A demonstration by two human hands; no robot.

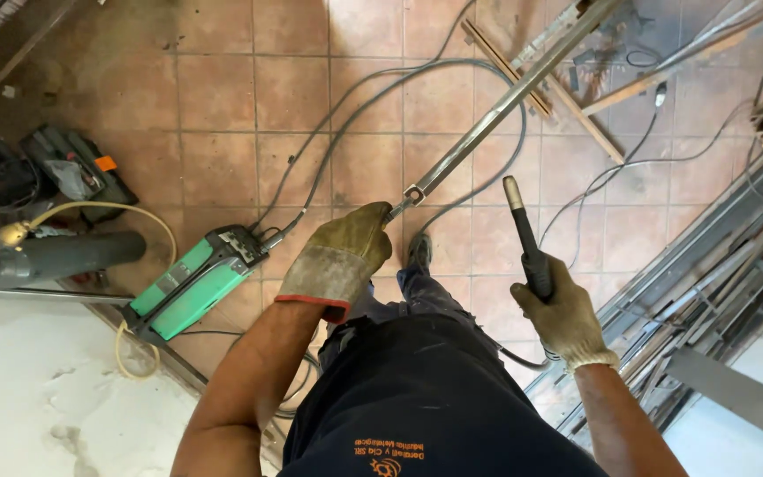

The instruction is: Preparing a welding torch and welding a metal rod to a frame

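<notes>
My left hand [342,256], in a worn leather work glove, grips the near end of a long shiny metal bar [496,110] that runs up and to the right across the tiled floor. My right hand [562,318], in a yellowish glove, holds a black welding torch [525,238] upright by its handle, the nozzle pointing up, a short way right of the bar's end. The torch's cable trails behind my right leg. I stand over the floor in dark trousers and a dark shirt.
A green welding machine [196,283] lies on the tiles at left with grey cables [346,115] looping away. A gas cylinder [55,256] with gauges lies further left by a tool case [81,172]. Metal profiles [708,283] are stacked at right, with wooden slats [567,106] at top.
</notes>
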